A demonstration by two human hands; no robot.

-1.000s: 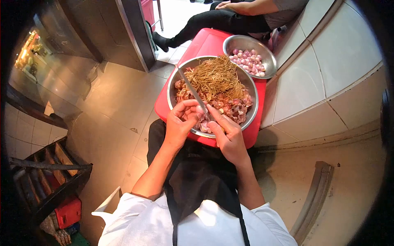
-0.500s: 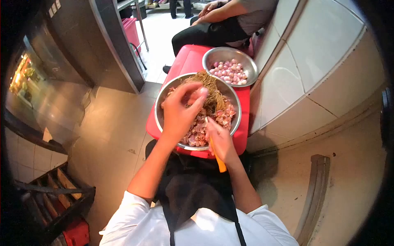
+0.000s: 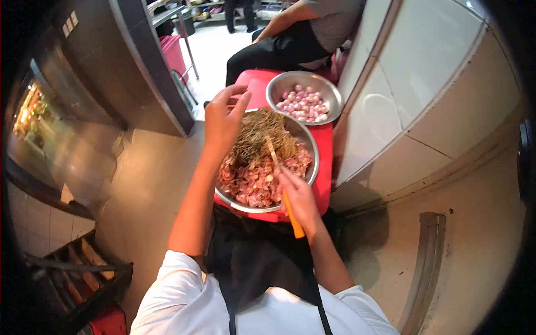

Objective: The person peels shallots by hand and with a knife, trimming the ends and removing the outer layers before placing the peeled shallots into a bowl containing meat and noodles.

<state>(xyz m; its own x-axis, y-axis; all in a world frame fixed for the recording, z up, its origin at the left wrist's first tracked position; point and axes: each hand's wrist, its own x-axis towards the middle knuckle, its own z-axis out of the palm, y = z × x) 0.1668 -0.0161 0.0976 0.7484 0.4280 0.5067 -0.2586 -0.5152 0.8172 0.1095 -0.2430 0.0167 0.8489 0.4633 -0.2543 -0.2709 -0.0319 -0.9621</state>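
Note:
My right hand (image 3: 300,196) is closed round the yellow-orange handle of a knife (image 3: 295,216). Its narrow blade points away from me over a large metal bowl (image 3: 314,146). In that bowl are reddish-brown shallots and skins (image 3: 254,184), with a heap of dry, stringy brown stalks (image 3: 259,134) at the far side. My left hand (image 3: 224,118) is raised at the bowl's left far edge, thumb and fingers apart, with nothing visible in it. Behind, a smaller metal bowl (image 3: 334,92) contains many peeled pink-white shallots (image 3: 304,104).
Both bowls stand on a red box-like surface (image 3: 325,184). A seated person in dark trousers (image 3: 279,53) is just beyond it. A tiled wall (image 3: 385,106) runs close on the right. To the left are a dark door frame (image 3: 151,67) and a slatted crate (image 3: 84,262).
My left hand has moved left and away from me, off the bowl's middle, uncovering the stalks. The knife blade now shows over them. The camera view has shifted slightly.

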